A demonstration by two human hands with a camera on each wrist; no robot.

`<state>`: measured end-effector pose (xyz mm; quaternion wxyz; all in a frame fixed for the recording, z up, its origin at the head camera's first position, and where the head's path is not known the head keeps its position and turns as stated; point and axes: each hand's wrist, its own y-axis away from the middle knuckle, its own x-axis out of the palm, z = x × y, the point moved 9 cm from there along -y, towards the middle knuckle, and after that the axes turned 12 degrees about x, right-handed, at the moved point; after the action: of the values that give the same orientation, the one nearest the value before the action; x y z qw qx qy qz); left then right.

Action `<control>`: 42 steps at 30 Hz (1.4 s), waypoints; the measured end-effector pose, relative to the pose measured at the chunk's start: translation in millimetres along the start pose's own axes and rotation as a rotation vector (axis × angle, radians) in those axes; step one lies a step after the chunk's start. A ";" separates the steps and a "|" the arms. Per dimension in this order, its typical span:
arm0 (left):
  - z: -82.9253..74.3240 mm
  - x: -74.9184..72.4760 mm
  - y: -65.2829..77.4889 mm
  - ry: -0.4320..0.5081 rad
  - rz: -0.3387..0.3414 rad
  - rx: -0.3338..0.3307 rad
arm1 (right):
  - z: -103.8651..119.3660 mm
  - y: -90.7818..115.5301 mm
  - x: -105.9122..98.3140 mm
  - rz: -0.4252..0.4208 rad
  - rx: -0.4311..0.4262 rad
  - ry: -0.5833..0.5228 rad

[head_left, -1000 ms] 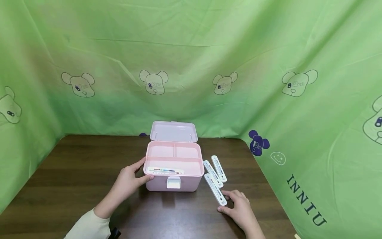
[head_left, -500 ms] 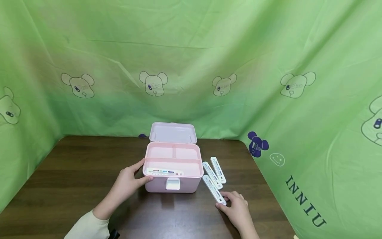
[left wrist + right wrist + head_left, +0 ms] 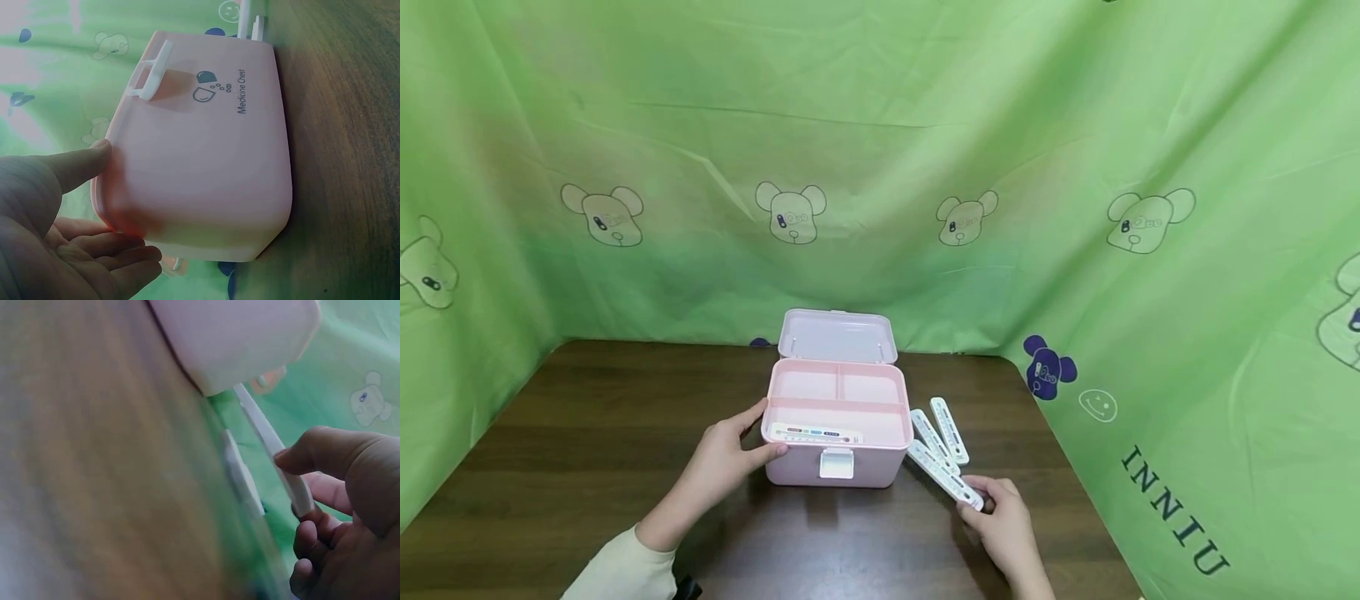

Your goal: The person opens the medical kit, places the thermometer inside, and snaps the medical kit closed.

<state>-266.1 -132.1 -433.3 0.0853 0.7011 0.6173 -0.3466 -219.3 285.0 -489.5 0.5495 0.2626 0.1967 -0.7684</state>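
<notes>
A pink medicine chest (image 3: 868,467) stands on the table with its lid (image 3: 837,337) tipped back. My left hand (image 3: 722,458) spans its near left corner, thumb at the front rim and outstretched fingers along the left side. My right hand (image 3: 1003,525) pinches one end of a white thermometer (image 3: 942,473) between thumb and fingers. In the right wrist view this held thermometer (image 3: 265,428) slants, its near end raised off the table. Two more white thermometers, one partly under it (image 3: 929,433) and one behind (image 3: 950,429), lie right of the chest.
Another thermometer (image 3: 816,434) lies in the chest's long front compartment, and two smaller compartments are behind it. A white latch (image 3: 837,463) hangs on the front. Green printed cloth (image 3: 880,275) walls in the dark wooden table (image 3: 625,417).
My right hand has taken the nearest thermometer by its near end, lifted that end and swung it slightly right. My left hand stays at the chest's corner.
</notes>
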 end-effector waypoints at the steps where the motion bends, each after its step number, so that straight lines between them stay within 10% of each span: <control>1: -0.5 0.4 -0.6 0.001 0.000 0.001 | 1.0 -1.1 -3.9 -0.011 -0.007 -0.004; 22: -2.0 3.9 -3.1 0.115 -0.023 0.001 | 33.0 -37.9 -45.3 0.028 -0.206 -0.112; 42: 2.5 -1.2 -0.9 0.103 -0.030 -0.020 | 117.1 -60.7 -37.1 0.237 -0.543 0.201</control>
<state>-267.8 -134.2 -434.1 0.0553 0.7078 0.6347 -0.3050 -289.2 262.7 -373.7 0.6633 0.2021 0.4159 -0.5885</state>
